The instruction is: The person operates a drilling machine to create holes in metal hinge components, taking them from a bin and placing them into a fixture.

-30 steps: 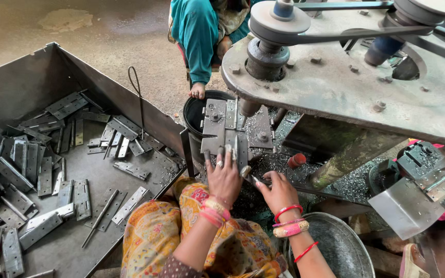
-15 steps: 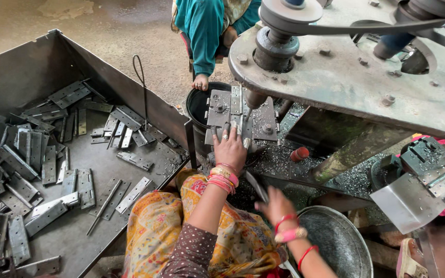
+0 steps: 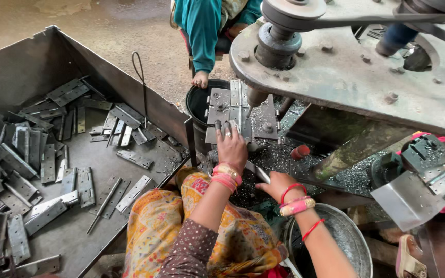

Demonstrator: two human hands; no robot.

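While the left hand [image 3: 231, 146] presses spread fingers on the grey steel hinge plate [image 3: 240, 105] under the drill bit [image 3: 255, 97], hold it flat. Beside that plate, the right hand [image 3: 279, 184] seems to pinch a thin metal rod [image 3: 257, 172].

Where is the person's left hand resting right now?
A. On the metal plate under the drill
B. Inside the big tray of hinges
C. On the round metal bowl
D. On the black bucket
A: the left hand lies flat on the metal plate beneath the drill, fingers spread.
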